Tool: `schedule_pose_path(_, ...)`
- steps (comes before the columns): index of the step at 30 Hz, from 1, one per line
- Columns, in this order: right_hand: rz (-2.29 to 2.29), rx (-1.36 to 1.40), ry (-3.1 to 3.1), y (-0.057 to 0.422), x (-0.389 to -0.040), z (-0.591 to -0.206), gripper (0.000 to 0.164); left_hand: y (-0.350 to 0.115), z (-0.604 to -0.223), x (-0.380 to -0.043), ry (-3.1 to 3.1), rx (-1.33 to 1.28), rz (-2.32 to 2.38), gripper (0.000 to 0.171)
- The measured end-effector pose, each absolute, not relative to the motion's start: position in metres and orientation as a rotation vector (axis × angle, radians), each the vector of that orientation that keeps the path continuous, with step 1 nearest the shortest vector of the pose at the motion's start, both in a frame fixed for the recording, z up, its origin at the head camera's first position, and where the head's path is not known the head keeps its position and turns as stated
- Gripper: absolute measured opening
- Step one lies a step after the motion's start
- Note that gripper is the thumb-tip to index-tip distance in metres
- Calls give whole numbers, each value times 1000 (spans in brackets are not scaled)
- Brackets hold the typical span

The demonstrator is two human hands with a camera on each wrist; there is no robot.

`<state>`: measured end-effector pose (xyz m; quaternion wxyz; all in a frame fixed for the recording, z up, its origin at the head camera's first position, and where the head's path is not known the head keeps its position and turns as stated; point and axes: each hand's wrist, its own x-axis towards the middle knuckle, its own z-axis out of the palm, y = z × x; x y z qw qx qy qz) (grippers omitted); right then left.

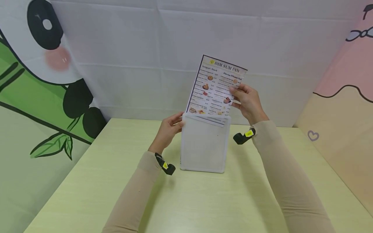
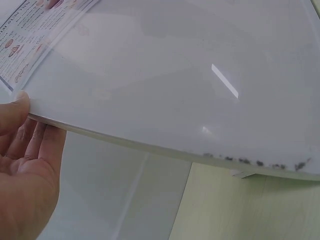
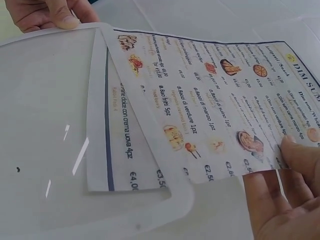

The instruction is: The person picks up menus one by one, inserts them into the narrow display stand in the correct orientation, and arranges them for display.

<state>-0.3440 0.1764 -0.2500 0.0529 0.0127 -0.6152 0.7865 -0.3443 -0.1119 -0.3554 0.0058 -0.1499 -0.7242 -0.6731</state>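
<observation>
A printed menu sheet [image 1: 215,87] headed "DIM SUM INN" stands tilted, its lower edge inside the top opening of a clear, white-rimmed sign holder [image 1: 204,145]. My right hand [image 1: 247,100] pinches the sheet at its right edge, thumb in front and fingers behind. With my left hand [image 1: 169,131] I grip the holder's upper left corner between thumb and fingers. In the right wrist view, the bottom strip of the menu [image 3: 130,130] shows through the clear front, slanted against the rim. Dark specks [image 2: 260,163] dot one edge of the holder in the left wrist view.
The holder stands on a pale wooden table [image 1: 116,181]. Behind it rises a white backdrop [image 1: 131,87] with a cartoon panda print on the left. A pink and beige panel [image 1: 335,139] borders the right side. Each wrist carries a small black camera [image 1: 244,136].
</observation>
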Motion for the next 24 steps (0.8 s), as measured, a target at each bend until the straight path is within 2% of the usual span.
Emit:
schedule_pose_path(9, 2382, 23, -1905, 178, -347, -249, 30, -111, -354, -347, -2261, -458, -2106, 48)
schedule_pose_path(24, 2389, 2, -1948, 180, -353, -247, 34, -110, -351, -349, -2228, -451, -2153, 49)
